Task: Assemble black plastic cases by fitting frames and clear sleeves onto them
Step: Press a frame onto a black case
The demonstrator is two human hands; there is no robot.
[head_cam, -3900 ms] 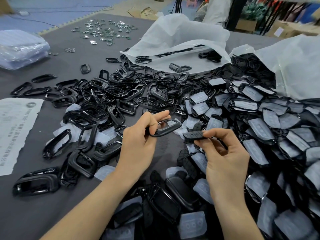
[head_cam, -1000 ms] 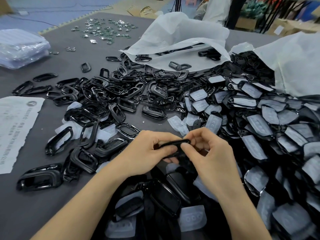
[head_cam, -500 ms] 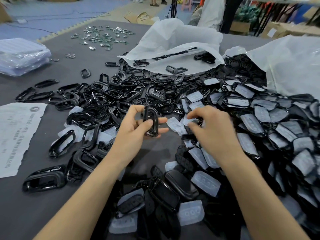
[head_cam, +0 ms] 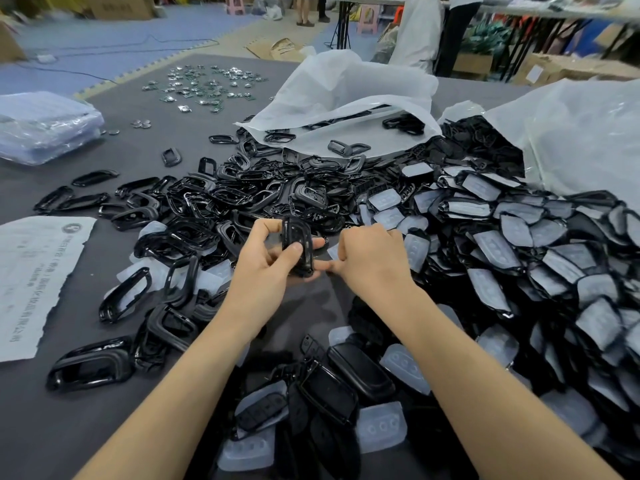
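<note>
The left grip [head_cam: 268, 268] held a black case [head_cam: 295, 233] upright just above the counter [head_cam: 86, 427], thumb pressed on its front face and fingers curled round behind it, so the case was pinched between them. The right grip [head_cam: 375, 261] sat just beside it, on its right, knuckles up and fingers curled under. Its thumb pointed at the case's lower end, close to it, but whether those fingers held anything could not be told, since the back of the hand hid them. Left of the left grip and beyond it lay a wide heap of loose black frames [head_cam: 207, 202], glossy and tangled. Right of the right grip spread a larger heap of sleeved cases [head_cam: 502, 244], each black with a cloudy clear cover. Nearer than both grips, between the forearms, lay a few more black cases [head_cam: 360, 372] and loose clear sleeves [head_cam: 381, 427]. Well beyond the grips, two white plastic bags [head_cam: 346, 88] lay open towards the heaps. Far to the left lay a printed paper sheet [head_cam: 34, 271] and a wrapped bluish bundle [head_cam: 45, 126], with small metal pieces [head_cam: 207, 84] scattered beyond them.
</note>
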